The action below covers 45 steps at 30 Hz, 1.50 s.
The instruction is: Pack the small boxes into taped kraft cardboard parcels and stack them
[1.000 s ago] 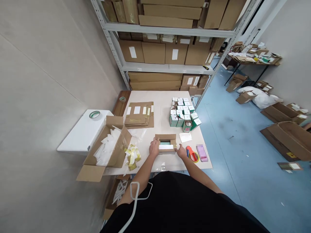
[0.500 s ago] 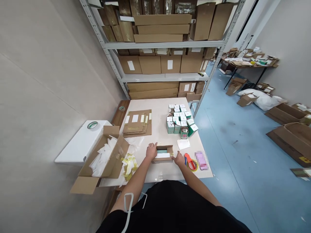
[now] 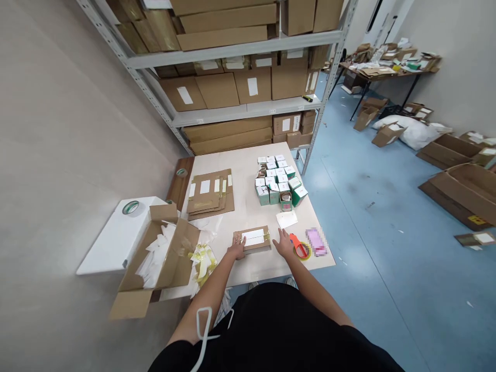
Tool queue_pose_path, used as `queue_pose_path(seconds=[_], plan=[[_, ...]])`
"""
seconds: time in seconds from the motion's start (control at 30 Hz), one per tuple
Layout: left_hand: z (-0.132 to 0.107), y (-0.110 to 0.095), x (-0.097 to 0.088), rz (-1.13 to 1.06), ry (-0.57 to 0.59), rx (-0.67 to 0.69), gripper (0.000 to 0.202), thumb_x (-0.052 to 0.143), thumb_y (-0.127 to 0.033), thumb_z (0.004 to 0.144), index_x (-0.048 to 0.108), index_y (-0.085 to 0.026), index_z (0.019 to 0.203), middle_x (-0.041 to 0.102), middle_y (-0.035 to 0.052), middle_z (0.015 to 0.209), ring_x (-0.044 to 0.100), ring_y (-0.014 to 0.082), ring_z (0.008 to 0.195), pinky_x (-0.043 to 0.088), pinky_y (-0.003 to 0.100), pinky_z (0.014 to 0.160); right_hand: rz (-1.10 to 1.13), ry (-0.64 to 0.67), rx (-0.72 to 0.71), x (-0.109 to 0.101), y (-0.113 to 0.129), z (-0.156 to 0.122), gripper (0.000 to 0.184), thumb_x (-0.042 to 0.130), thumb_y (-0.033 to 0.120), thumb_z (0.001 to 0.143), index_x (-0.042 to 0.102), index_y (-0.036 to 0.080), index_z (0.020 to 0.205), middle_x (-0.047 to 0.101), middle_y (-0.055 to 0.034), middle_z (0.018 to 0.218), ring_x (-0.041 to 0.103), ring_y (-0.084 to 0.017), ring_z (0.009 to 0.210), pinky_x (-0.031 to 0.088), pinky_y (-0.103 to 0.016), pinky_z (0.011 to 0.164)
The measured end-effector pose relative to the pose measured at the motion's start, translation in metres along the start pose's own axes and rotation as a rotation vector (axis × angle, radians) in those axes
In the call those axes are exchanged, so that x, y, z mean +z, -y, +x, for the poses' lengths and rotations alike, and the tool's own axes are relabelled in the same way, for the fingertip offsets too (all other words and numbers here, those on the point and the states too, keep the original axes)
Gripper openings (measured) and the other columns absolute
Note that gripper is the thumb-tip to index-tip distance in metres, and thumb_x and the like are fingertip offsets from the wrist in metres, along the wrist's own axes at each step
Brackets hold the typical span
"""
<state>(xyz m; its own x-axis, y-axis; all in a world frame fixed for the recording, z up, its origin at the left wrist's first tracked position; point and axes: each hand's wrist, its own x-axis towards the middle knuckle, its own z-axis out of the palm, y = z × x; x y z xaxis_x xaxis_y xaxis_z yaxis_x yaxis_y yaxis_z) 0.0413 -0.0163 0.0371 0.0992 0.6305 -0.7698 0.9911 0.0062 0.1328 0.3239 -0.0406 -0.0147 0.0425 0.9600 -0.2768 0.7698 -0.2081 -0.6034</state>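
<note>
A small cardboard box (image 3: 263, 238) with white labels on its top lies in front of me, its flaps folded down. My left hand (image 3: 237, 248) holds it at the left end, thumb and fingers over the top. To the right of the box, apart from it, is my right hand (image 3: 284, 244), fingers spread and nothing in them. Just beyond that hand are an orange-red tool, perhaps a tape cutter (image 3: 295, 241), and a roll of yellow tape (image 3: 306, 252). A white paper (image 3: 287, 219) lies ahead of the right hand.
Small green-and-white boxes (image 3: 277, 178) stand grouped at the back right of the table (image 3: 248, 194). Flattened cardboard (image 3: 209, 199) lies back left. An open carton (image 3: 170, 258) with white scraps stands left. Shelving (image 3: 232, 56) with cartons rises behind. A blurred pink item (image 3: 316, 242) lies at right.
The near-open box top is now folded flat. My right hand has come off the box's right end and opened; my left hand has shifted onto its top. The view has tilted.
</note>
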Motion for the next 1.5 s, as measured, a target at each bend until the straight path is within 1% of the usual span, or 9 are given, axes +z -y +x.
queue_pose_path(seconds=[0.17,0.3,0.43,0.6,0.83,1.0,1.17,1.33,1.5], plan=[[0.009,0.003,0.007,0.031,0.022,-0.014,0.140,0.079,-0.055,0.064,-0.006,-0.017,0.169,-0.027,0.0180,0.169,-0.026,0.0420,0.156,0.026,0.062,0.122,0.042,-0.033,0.176,-0.012,-0.054,-0.008,0.051,0.062,0.025,0.088,0.062,0.014,0.138,0.065,-0.0178,0.138,0.059,-0.031,0.128,0.045,-0.036,0.105],[0.013,0.002,0.009,0.084,0.078,-0.036,0.142,0.078,-0.056,0.065,-0.011,-0.016,0.168,-0.031,0.0183,0.167,-0.029,0.0428,0.154,0.023,0.064,0.122,0.030,-0.088,0.234,-0.005,-0.080,-0.026,0.039,0.059,0.020,0.087,0.068,0.015,0.125,0.067,-0.0159,0.132,0.061,-0.029,0.121,0.046,-0.033,0.101],[0.016,0.004,0.004,0.094,0.110,-0.020,0.141,0.076,-0.059,0.067,-0.012,-0.015,0.168,-0.033,0.0183,0.166,-0.030,0.0431,0.153,0.018,0.064,0.124,0.057,-0.178,0.326,0.008,-0.089,-0.042,0.048,0.057,0.030,0.090,0.060,0.011,0.134,0.062,-0.0222,0.136,0.056,-0.033,0.128,0.045,-0.038,0.104],[0.017,0.005,0.006,0.076,0.093,-0.005,0.141,0.076,-0.059,0.064,-0.008,-0.016,0.169,-0.030,0.0189,0.167,-0.028,0.0452,0.154,0.019,0.065,0.123,0.017,0.046,0.368,0.011,-0.088,-0.043,0.064,0.061,0.040,0.089,0.051,0.011,0.145,0.061,-0.0232,0.141,0.057,-0.035,0.133,0.047,-0.041,0.103],[0.010,0.005,0.007,-0.040,0.040,0.037,0.140,0.078,-0.053,0.059,0.000,-0.017,0.170,-0.026,0.0163,0.169,-0.024,0.0435,0.156,0.026,0.062,0.122,-0.179,0.212,0.528,-0.007,-0.071,-0.020,0.057,0.061,0.043,0.089,0.057,0.016,0.139,0.070,-0.0251,0.128,0.068,-0.037,0.118,0.052,-0.052,0.095],[0.005,0.006,0.008,-0.065,0.021,0.061,0.134,0.076,-0.054,0.064,0.001,-0.018,0.170,-0.025,0.0154,0.170,-0.024,0.0410,0.157,0.031,0.061,0.120,-0.166,0.190,0.506,-0.018,-0.054,-0.026,0.047,0.058,0.039,0.091,0.062,0.015,0.131,0.073,-0.0231,0.121,0.072,-0.036,0.113,0.055,-0.043,0.089],[0.003,0.008,0.017,-0.076,-0.041,0.074,0.123,0.071,-0.053,0.074,0.000,-0.024,0.170,-0.026,0.0110,0.171,-0.023,0.0366,0.159,0.034,0.060,0.118,-0.024,0.081,0.344,-0.021,-0.018,-0.032,0.055,0.051,0.040,0.097,0.051,0.009,0.142,0.070,-0.0231,0.126,0.069,-0.036,0.117,0.055,-0.043,0.092],[0.001,0.008,0.018,-0.093,-0.053,0.092,0.122,0.074,-0.056,0.076,0.001,-0.027,0.170,-0.024,0.0110,0.172,-0.024,0.0367,0.158,0.034,0.062,0.118,0.208,0.029,0.048,-0.033,0.043,-0.020,0.061,0.060,0.042,0.092,0.048,0.016,0.146,0.068,-0.0162,0.132,0.066,-0.035,0.121,0.053,-0.044,0.099],[-0.005,0.013,0.026,-0.164,-0.120,0.169,0.114,0.072,-0.047,0.081,0.004,-0.028,0.170,-0.023,0.0089,0.173,-0.024,0.0349,0.159,0.036,0.057,0.119,0.634,0.145,-0.193,-0.019,0.088,-0.013,0.057,0.069,0.048,0.085,0.058,0.021,0.134,0.071,-0.0094,0.125,0.066,-0.029,0.113,0.052,-0.043,0.102]])
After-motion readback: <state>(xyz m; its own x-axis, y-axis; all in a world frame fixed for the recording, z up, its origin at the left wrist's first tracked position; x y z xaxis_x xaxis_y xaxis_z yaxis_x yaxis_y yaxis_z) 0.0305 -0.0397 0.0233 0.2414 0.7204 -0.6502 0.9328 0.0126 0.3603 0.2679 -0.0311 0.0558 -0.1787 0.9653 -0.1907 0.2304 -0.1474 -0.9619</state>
